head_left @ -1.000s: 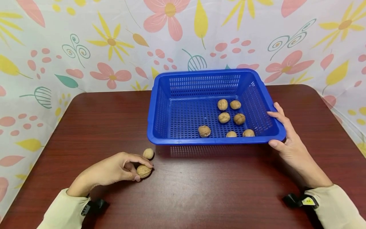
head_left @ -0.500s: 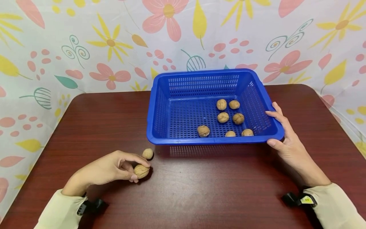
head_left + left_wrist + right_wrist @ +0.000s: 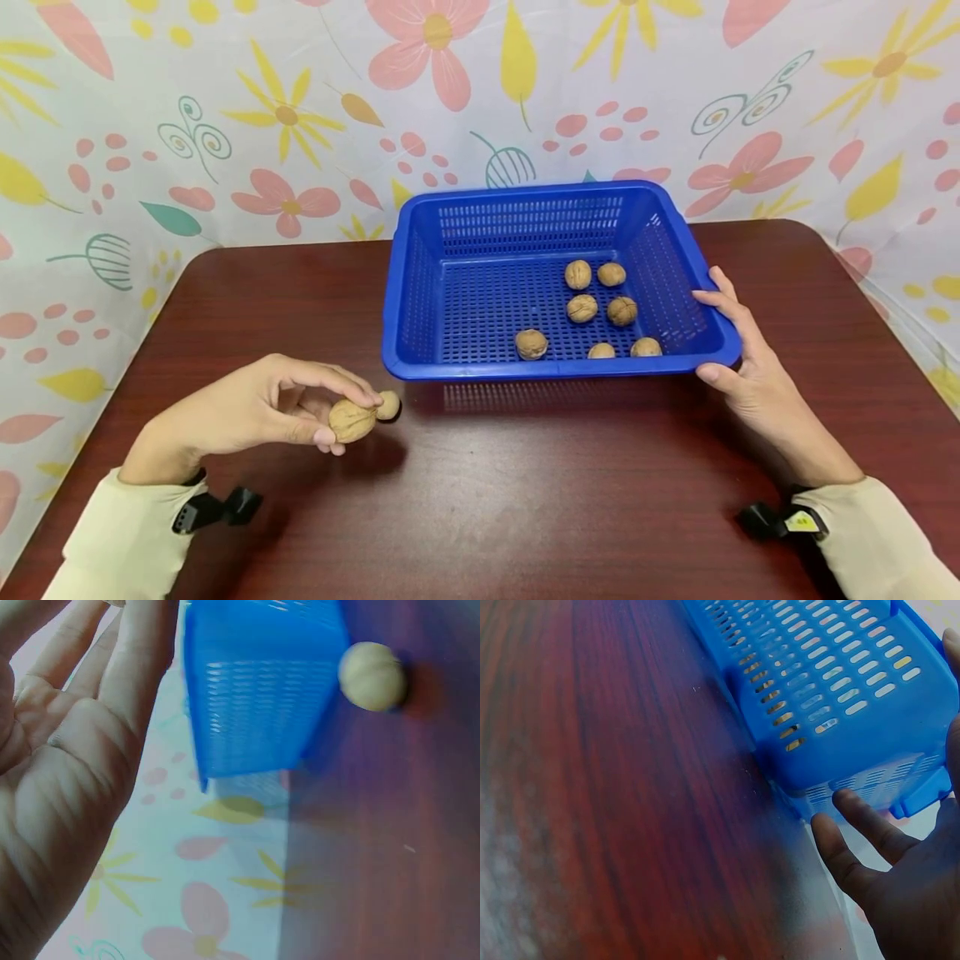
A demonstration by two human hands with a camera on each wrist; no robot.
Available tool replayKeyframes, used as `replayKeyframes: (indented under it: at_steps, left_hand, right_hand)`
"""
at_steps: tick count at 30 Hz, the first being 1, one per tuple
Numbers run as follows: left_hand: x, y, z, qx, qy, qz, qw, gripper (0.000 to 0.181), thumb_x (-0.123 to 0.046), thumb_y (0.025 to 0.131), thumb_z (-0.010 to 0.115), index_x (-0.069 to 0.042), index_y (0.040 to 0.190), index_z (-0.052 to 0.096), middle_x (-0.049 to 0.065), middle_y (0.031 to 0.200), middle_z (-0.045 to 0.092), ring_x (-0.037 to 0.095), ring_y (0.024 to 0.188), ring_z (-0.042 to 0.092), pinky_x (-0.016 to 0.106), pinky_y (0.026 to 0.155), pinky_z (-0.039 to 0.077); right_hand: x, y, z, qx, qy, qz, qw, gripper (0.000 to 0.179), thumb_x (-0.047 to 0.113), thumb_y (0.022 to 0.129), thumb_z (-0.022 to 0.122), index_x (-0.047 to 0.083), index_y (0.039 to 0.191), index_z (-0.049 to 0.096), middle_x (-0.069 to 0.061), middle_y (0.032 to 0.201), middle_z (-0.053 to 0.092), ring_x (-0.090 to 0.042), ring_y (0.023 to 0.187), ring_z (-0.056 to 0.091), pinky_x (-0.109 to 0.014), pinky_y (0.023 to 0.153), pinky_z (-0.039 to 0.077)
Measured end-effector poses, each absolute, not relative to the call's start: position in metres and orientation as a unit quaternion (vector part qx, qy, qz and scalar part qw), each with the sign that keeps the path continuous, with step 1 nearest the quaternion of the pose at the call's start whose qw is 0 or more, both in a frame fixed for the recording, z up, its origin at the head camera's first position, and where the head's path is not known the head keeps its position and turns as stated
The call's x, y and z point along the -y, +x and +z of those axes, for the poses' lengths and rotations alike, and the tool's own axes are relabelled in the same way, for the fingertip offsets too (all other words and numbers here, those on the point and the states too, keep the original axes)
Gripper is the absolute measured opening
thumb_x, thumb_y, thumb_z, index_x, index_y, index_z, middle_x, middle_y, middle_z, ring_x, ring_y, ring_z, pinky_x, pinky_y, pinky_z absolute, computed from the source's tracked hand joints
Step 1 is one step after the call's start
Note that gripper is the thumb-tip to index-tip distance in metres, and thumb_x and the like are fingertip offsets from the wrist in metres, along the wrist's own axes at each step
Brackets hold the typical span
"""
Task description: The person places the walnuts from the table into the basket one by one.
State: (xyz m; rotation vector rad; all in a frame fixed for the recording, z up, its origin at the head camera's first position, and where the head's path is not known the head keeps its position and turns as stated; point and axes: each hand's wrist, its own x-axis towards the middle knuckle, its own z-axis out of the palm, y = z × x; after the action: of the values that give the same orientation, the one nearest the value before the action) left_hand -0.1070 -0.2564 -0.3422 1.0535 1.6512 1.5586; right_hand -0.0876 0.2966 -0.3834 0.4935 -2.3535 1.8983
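My left hand (image 3: 270, 408) pinches a tan walnut (image 3: 351, 422) between thumb and fingers, held just above the table. Behind it a smaller, paler walnut (image 3: 388, 406) lies on the table, partly covered by my fingertips in the head view; the left wrist view shows this pale walnut (image 3: 373, 676) beside the basket. A blue plastic basket (image 3: 517, 369) with slotted walls stands at the back, with several walnuts (image 3: 581, 308) inside, mostly toward its right. My right hand (image 3: 757, 367) grips the basket's front right corner, thumb at the front rim and fingers along the right side.
The dark red-brown wooden table (image 3: 480, 508) has rounded far corners. A white cloth (image 3: 300, 83) printed with flowers and leaves hangs right behind it. Each wrist wears a black strap with a small device (image 3: 217, 508).
My left hand has lifted its walnut off the table and drawn it a little left and up. The right hand keeps its hold on the basket; the view has shifted slightly.
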Motion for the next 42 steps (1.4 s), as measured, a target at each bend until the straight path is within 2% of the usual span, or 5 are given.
replayKeyframes:
  at_steps: [9, 19, 25, 34, 42]
  left_hand:
    - [0.227, -0.140, -0.303, -0.648, 0.430, 0.557, 0.290, 0.049, 0.016, 0.090, 0.069, -0.003, 0.136, 0.067, 0.014, 0.139, 0.067, 0.029, 0.092, 0.077, 0.047, 0.079, 0.065]
    - [0.148, -0.197, -0.257, -0.674, 0.414, 0.518, 0.326, 0.041, 0.003, 0.097, 0.069, 0.002, 0.137, 0.065, 0.017, 0.121, 0.075, 0.040, 0.091, 0.077, 0.050, 0.088, 0.063]
    - [0.105, -0.221, -0.242, -0.668, 0.426, 0.497, 0.354, 0.040, 0.004, 0.098, 0.067, 0.001, 0.138, 0.064, 0.014, 0.141, 0.065, 0.037, 0.097, 0.076, 0.048, 0.090, 0.063]
    - [0.061, -0.258, -0.255, -0.674, 0.408, 0.468, 0.401, 0.043, -0.003, 0.097, 0.071, -0.003, 0.139, 0.063, 0.009, 0.145, 0.059, 0.036, 0.109, 0.074, 0.050, 0.100, 0.059]
    - [0.036, -0.284, -0.291, -0.731, 0.318, 0.390, 0.461, 0.041, 0.003, 0.098, 0.068, -0.006, 0.138, 0.064, 0.009, 0.162, 0.043, 0.036, 0.120, 0.070, 0.038, 0.098, 0.061]
  right_hand:
    - [-0.297, -0.088, -0.384, 0.768, 0.163, 0.618, 0.039, 0.077, 0.025, 0.097, 0.077, 0.014, 0.161, 0.036, 0.002, 0.178, -0.001, -0.025, 0.164, -0.005, -0.006, 0.108, 0.037]
    - [-0.299, -0.087, -0.389, 0.757, 0.170, 0.629, 0.043, 0.077, 0.023, 0.096, 0.078, 0.013, 0.161, 0.037, -0.002, 0.178, -0.002, -0.024, 0.163, -0.005, -0.007, 0.109, 0.036]
    - [-0.298, -0.088, -0.388, 0.761, 0.171, 0.624, 0.048, 0.077, 0.024, 0.095, 0.078, 0.013, 0.161, 0.038, -0.003, 0.178, -0.001, -0.025, 0.163, -0.003, -0.007, 0.108, 0.037]
    - [-0.297, -0.089, -0.386, 0.760, 0.171, 0.626, 0.044, 0.077, 0.024, 0.096, 0.077, 0.013, 0.161, 0.037, -0.001, 0.178, -0.001, -0.024, 0.164, -0.004, -0.006, 0.108, 0.037]
    - [-0.297, -0.089, -0.386, 0.761, 0.174, 0.624, 0.047, 0.076, 0.023, 0.097, 0.077, 0.012, 0.161, 0.037, -0.002, 0.178, -0.001, -0.024, 0.163, -0.003, -0.006, 0.109, 0.035]
